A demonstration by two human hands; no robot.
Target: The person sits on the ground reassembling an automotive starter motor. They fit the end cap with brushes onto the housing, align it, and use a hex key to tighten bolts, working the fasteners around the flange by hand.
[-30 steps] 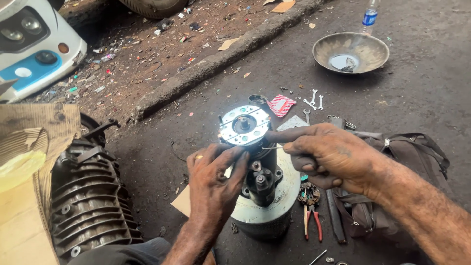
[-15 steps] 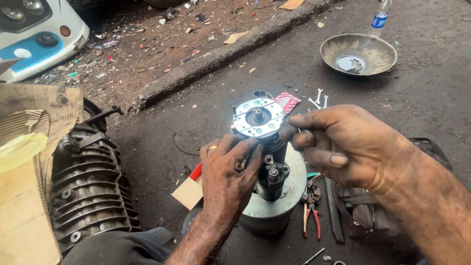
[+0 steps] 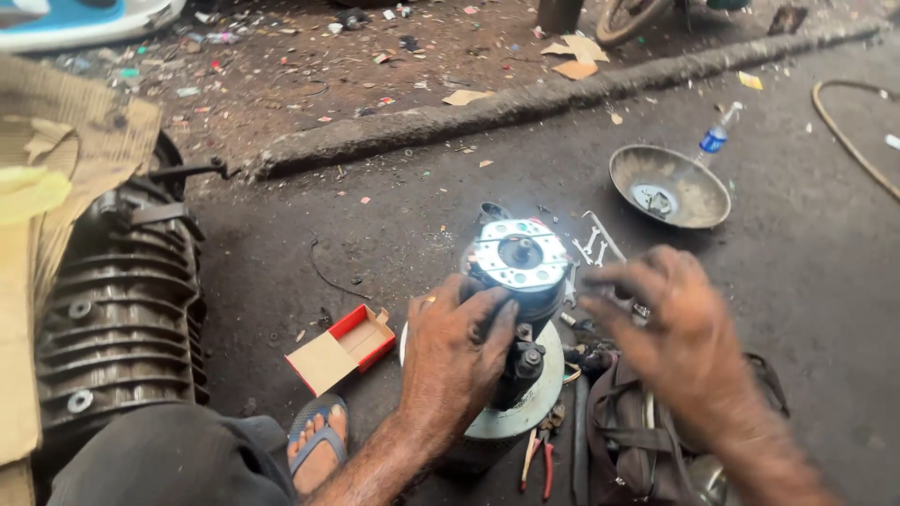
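Black finned engine block (image 3: pixel 122 309), far left | small open red-and-tan cardboard box (image 3: pixel 342 349), on ground | left hand (image 3: pixel 455 361) wrapped around dark upright motor assembly with silver round top plate (image 3: pixel 517 281), centre | right hand (image 3: pixel 670 328) blurred, fingers spread, holding nothing, just right of it | dented grey metal bowl (image 3: pixel 670 187), beyond.

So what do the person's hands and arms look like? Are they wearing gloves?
No gloves. Both the left hand and the right hand are bare and smeared with dark grease. No sleeves show on the forearms, and I see no rings or watch. The right hand is blurred.
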